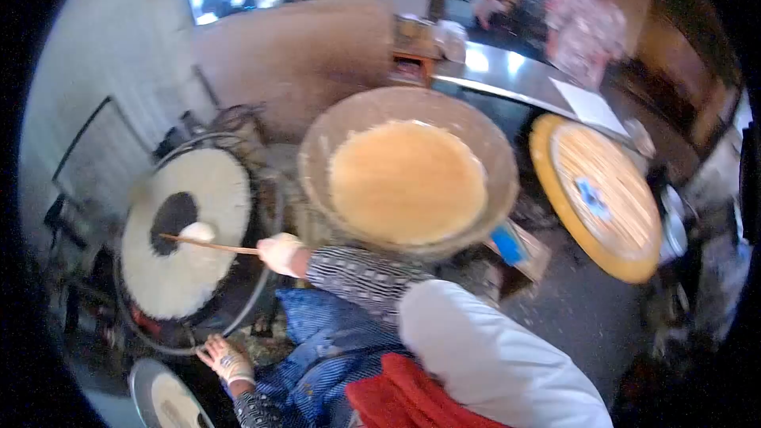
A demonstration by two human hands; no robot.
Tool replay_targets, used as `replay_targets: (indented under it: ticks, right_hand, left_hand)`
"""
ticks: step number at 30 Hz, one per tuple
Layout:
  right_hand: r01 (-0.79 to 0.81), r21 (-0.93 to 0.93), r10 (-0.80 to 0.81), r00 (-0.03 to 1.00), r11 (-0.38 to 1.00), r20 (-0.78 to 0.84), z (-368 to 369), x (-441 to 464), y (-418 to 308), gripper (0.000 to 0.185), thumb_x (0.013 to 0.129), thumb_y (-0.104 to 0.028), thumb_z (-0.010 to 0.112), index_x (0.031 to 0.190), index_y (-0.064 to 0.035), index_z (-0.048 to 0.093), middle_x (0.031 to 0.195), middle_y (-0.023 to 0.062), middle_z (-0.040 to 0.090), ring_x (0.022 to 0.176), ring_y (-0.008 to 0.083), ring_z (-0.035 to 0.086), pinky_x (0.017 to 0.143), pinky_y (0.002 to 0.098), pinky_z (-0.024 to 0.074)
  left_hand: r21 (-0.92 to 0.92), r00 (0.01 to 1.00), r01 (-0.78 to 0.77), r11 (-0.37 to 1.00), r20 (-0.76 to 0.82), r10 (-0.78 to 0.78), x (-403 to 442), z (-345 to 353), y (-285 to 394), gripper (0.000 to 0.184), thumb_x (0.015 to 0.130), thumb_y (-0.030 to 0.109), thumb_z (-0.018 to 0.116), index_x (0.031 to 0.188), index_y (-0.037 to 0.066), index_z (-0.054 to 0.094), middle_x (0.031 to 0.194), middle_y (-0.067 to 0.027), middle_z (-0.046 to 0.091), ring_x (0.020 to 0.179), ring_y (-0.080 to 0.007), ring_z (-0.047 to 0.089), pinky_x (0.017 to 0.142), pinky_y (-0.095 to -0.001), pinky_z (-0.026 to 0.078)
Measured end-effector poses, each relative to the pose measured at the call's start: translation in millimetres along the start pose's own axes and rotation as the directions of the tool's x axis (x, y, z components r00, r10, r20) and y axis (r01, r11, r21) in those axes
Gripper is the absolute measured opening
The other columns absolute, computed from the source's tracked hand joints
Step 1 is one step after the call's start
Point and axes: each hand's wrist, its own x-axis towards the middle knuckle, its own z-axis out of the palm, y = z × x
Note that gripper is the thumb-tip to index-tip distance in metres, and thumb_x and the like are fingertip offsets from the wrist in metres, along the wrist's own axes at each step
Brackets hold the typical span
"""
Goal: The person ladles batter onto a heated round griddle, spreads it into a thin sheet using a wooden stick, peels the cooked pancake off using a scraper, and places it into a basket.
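At the round griddle point(173, 212), the right hand point(281, 254) holds a stick point(231, 248).

Left hand point(227, 360) + right hand point(281, 255) = 2. 1 each: stick point(230, 249), griddle point(174, 212), batter sheet point(170, 289), white lump point(197, 231), big bowl point(321, 158), bottom-left dish point(143, 388), round board point(626, 198), white paper point(590, 107).

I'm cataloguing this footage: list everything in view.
Griddle: 1, dark, left
Batter: 1, cream, on griddle
Stick: 1, brown, over griddle
Basin: 1, brown, centre
Mixture: 1, tan, in basin
Board: 1, yellow, right
Pan: 1, grey, lower left
Counter: 1, silver, upper right
Person: at least 1, pale-clad, upper right
Clutter: count unclear, mixed, edges
Apron: 1, blue, bottom
Cloth: 1, red, bottom
Left hand: 1, white-covered, by griddle
Right hand: 1, white-covered, holding stick
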Motion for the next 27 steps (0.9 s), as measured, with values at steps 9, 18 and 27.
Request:
replay_targets:
  ticks: [9,18,27]
  right_hand:
    - [0.074,-0.109,-0.07,0.997,0.991,0.04,3.7,6.3,12.3,0.034,0.096,-0.03,0.046,0.102,-0.0009,0.063,0.091,0.0211,0.07,0.084,0.035,0.069,0.076,0.0464,0.0541]
    - [0.056,-0.122,-0.049,0.997,0.991,0.055,6.2,0.3,12.1,0.033,0.095,-0.032,0.048,0.099,-0.0017,0.06,0.087,0.0186,0.07,0.082,0.0345,0.068,0.073,0.0468,0.0534]
    - [0.083,-0.164,-0.083,0.997,0.983,0.003,7.3,1.5,8.3,0.031,0.096,-0.03,0.046,0.095,-0.0014,0.057,0.082,0.0196,0.069,0.077,0.0355,0.069,0.07,0.0473,0.0547]
  left_hand:
    - [-0.173,0.985,0.174,0.969,0.014,-0.174,-16.7,-14.7,-10.0,0.069,0.082,0.039,0.061,0.138,0.002,0.045,0.149,-0.0151,0.038,0.14,-0.0319,0.031,0.116,-0.0586,0.003]
    - [-0.166,0.985,-0.095,0.982,-0.157,0.069,-18.8,-9.2,56.2,0.071,0.083,0.044,0.054,0.137,-0.002,0.045,0.144,-0.0197,0.043,0.138,-0.0349,0.034,0.114,-0.0632,0.001]
    - [-0.12,0.977,-0.044,0.992,-0.211,0.018,-23.8,-16.7,38.2,0.055,0.085,0.031,0.054,0.131,-0.001,0.052,0.138,-0.0185,0.049,0.132,-0.0332,0.04,0.116,-0.0575,0.007]
